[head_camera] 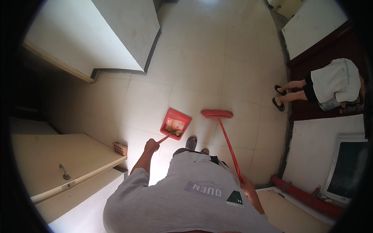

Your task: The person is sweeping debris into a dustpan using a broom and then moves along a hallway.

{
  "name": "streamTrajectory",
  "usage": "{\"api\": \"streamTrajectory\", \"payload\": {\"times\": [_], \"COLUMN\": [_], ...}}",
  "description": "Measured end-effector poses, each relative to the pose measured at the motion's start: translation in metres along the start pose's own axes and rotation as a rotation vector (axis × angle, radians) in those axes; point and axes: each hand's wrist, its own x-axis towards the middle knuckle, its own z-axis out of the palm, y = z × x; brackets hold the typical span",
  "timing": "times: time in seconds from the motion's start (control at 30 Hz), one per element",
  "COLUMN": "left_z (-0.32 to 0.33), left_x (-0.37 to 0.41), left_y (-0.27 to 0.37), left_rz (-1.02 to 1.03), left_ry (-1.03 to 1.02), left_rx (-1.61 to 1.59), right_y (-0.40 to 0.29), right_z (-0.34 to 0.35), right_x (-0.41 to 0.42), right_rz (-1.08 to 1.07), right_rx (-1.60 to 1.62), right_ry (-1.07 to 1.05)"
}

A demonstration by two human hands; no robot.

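Note:
My left hand [151, 145] is closed around the handle of a red plastic dustpan [186, 117]. Its pan sits just ahead of my left foot and holds an orange printed wrapper [172, 124] and some small debris [177, 132]. My right hand [247, 184] grips the long red handle of a push-type broom [217, 114]. The broom's red bristle head lies on the floor ahead and to the right of the dustpan, apart from it. Both of my feet, in grey sandals [191, 143], stand between the two tools.
Beige floor tiles [201, 70] stretch ahead between white walls. A perforated brick [120, 148] touches an open cream door [72, 145] at left. At right, another person [335, 80] bends at a dark red doorway. A red pipe [303, 193] runs along the lower right wall.

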Motion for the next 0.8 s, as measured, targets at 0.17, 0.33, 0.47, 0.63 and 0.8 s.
{"api": "streamTrajectory", "payload": {"times": [0.17, 0.33, 0.47, 0.63, 0.8], "left_z": [0.007, -0.01, -0.024, -0.032, -0.032], "left_x": [0.007, 0.022, 0.022, 0.02, 0.023], "left_y": [0.028, 0.036, 0.043, 0.051, 0.06], "left_rz": [-0.002, 0.001, -0.003, 0.012, 0.057], "left_ry": [-0.034, -0.044, -0.077, -0.07, -0.029], "left_rx": [-0.003, 0.013, 0.026, 0.073, 0.035], "right_y": [0.049, 0.057, 0.035, 0.04, 0.046], "right_z": [0.023, 0.058, 0.062, 0.06, 0.062], "right_x": [0.009, 0.006, -0.002, -0.01, -0.009], "right_rz": [-0.037, -0.117, -0.099, 0.064, 0.203], "right_rx": [0.107, 0.239, 0.364, 0.38, 0.433], "right_ry": [0.001, 0.078, 0.074, 0.077, 0.067]}}
